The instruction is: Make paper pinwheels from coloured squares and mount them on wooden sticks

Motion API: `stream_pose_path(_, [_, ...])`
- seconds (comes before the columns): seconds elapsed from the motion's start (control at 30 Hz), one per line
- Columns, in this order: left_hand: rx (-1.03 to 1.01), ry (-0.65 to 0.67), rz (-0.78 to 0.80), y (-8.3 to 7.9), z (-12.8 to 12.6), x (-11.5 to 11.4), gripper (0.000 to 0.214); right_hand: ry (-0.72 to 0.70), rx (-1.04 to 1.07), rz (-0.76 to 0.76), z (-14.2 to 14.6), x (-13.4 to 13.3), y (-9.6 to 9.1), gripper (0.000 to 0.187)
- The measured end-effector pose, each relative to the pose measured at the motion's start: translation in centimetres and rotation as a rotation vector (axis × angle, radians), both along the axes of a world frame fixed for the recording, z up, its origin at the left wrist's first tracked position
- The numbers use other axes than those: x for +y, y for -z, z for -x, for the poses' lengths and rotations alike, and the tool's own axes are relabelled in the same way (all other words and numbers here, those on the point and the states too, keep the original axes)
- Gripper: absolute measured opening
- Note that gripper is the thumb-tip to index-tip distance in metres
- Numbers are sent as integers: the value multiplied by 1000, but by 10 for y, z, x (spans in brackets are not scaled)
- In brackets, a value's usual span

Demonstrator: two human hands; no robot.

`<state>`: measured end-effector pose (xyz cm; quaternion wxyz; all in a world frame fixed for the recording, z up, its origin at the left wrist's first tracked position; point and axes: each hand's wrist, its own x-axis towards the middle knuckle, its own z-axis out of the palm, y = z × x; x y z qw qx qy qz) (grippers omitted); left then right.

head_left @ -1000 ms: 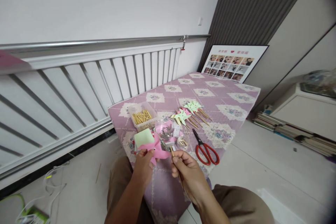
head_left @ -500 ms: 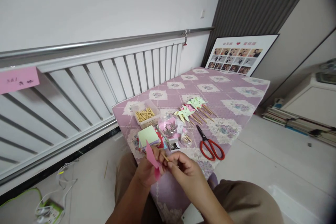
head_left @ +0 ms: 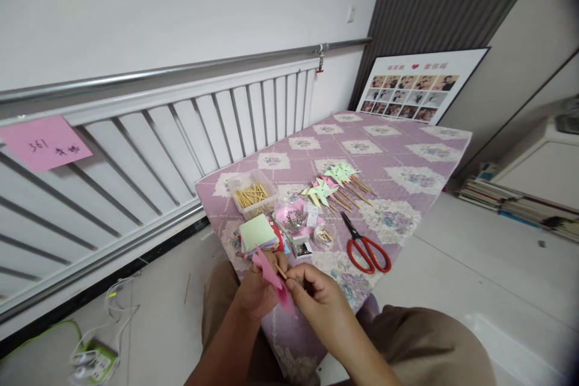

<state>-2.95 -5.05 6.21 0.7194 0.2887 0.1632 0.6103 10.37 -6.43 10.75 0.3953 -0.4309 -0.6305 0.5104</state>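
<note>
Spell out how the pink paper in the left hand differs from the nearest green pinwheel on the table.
Colour: the pink paper is brighter; the green pinwheel is pale.
Place: the left hand holds the pink paper, while the green pinwheel lies on the tablecloth.
Pose: the pink paper is tilted, nearly edge-on; the green pinwheel shows its spread blades.
Both look like paper.

A pink paper pinwheel (head_left: 270, 274) tilts nearly edge-on in the left hand (head_left: 254, 294); a slim tan stick (head_left: 281, 271) slants just beside it, pinched by the right hand (head_left: 317, 294).
</note>
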Motion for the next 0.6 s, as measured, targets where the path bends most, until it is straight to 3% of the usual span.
stream_pose_path(0.23, [-23, 4, -24, 3, 1, 0, 33, 2, 7, -6, 1, 0, 5, 14])
stream_pose_path(0.6, [-15, -17, 93, -2, 0, -3, 35, 14, 23, 12, 2, -1, 5, 13])
